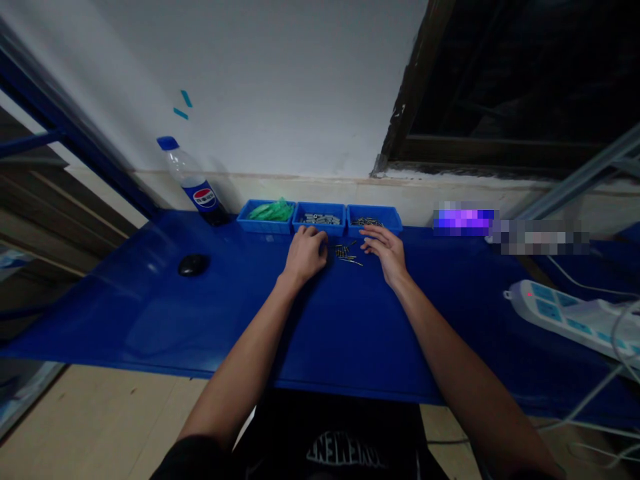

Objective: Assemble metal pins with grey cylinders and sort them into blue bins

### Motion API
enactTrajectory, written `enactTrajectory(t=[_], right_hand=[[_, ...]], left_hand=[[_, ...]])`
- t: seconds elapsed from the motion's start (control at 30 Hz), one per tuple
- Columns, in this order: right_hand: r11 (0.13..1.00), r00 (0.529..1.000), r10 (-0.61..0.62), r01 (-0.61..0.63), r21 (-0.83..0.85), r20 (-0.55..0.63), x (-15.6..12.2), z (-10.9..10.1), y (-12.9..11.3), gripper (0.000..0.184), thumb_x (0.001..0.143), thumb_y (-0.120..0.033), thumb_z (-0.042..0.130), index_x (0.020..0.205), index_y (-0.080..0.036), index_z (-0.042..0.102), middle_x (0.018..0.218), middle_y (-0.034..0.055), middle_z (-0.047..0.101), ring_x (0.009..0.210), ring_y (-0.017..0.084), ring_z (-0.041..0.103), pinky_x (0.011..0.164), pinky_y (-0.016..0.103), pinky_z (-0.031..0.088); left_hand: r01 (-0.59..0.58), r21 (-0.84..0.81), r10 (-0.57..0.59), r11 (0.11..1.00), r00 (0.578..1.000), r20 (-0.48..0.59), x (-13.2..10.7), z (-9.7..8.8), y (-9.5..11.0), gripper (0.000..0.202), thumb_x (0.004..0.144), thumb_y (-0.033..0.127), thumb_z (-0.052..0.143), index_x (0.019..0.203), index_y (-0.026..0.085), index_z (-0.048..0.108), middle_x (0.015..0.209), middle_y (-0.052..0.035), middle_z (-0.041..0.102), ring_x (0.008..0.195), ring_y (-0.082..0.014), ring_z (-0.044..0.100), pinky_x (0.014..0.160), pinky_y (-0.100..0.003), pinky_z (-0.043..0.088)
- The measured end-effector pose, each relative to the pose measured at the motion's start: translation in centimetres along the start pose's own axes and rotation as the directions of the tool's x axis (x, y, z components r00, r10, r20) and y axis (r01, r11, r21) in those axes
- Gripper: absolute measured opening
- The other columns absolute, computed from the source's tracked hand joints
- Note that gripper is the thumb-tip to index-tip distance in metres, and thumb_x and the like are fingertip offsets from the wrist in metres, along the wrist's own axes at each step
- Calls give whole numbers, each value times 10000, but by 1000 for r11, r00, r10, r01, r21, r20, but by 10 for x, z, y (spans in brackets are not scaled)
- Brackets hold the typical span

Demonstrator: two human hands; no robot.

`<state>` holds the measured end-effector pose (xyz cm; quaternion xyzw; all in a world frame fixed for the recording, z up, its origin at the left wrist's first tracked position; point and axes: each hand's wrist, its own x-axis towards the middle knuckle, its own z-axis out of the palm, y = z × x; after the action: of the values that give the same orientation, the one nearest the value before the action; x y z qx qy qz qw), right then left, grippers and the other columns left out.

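A small loose pile of thin screws [346,253] lies on the blue table between my two hands. My left hand [306,255] rests just left of the pile, its fingers curled inward; whatever they may hold is hidden. On the pile's right side is my right hand [387,252], its fingers slightly bent and apart with nothing visible in them. Behind the hands stand three blue bins in a row: the left bin [267,227] has green plastic bags, the middle bin [320,230] has silvery metal fasteners, and the right bin [387,212] has thin dark screws.
A cola bottle [200,193] stands at the back left, with a black computer mouse [193,265] in front of it. At the right lies a white power strip [565,313] with cables. Two blurred-out items sit at the back right. The wall [300,100] rises behind the bins.
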<state>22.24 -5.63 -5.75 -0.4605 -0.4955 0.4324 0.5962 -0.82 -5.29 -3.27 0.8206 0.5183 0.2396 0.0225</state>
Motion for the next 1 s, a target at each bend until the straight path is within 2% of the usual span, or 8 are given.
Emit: enactTrajectory(t=[0.1,0.23,0.33,0.5,0.6,0.77,0.83,1.0], right_hand=[[1000,1000,8,-8,-1,-11,1,-1,0,367,736,-322,745,1088,-221,736,1112,83,795,718,162,694,664,310,527],[1000,1000,13,-13,-10,0,1,-2,1,361,740,-340,733,1083,-227,732,1101,77,793,718,162,688,669,313,529],[999,1000,21,-20,-31,10,1,-2,1,359,752,-361,722,1088,-236,726,1100,76,792,729,167,688,688,325,542],[999,999,34,-34,-6,18,1,-1,0,352,736,-354,735,1067,-235,733,1080,73,798,723,167,689,688,325,547],[999,999,42,-42,8,25,1,-1,0,337,731,-344,745,1050,-234,738,1070,71,802,720,167,688,688,325,543],[998,998,58,-58,-1,30,0,-1,-1,308,740,-350,742,1024,-230,750,1028,68,809,717,169,687,685,320,541],[998,998,61,-61,0,35,0,-1,-1,304,743,-357,739,1017,-224,752,994,68,812,714,171,690,688,320,544],[997,998,36,-33,-64,48,-1,1,1,327,748,-394,754,1026,-221,748,918,59,812,695,176,694,673,317,544]], left_hand=[[103,78,-98,992,993,-68,-2,-1,-1,204,888,182,629,1054,178,748,1170,-170,676,1117,-368,562,960,-506,515],[161,94,-164,982,986,29,-2,6,-12,240,900,144,580,1071,153,748,1106,-189,676,1020,-343,610,899,-478,537],[124,51,-126,991,990,55,-1,10,-16,218,901,134,580,1035,152,751,1018,-164,688,951,-307,641,921,-456,535],[85,-192,-73,978,995,71,2,16,-8,181,833,147,681,986,164,776,985,-103,692,829,-215,648,843,-354,568],[116,-327,-97,938,993,74,4,22,-4,195,781,152,750,972,162,788,1000,-86,713,776,-179,651,775,-313,575],[195,-435,-180,879,981,77,5,26,-7,72,768,155,777,839,170,783,817,-50,766,728,-191,694,729,-311,565],[231,-504,-238,833,970,51,6,25,-9,14,792,171,757,789,175,770,776,-43,775,712,-191,714,708,-301,566],[198,-658,-320,727,945,-69,7,22,-3,132,818,302,786,823,172,765,825,-50,793,730,-184,732,710,-292,590]])
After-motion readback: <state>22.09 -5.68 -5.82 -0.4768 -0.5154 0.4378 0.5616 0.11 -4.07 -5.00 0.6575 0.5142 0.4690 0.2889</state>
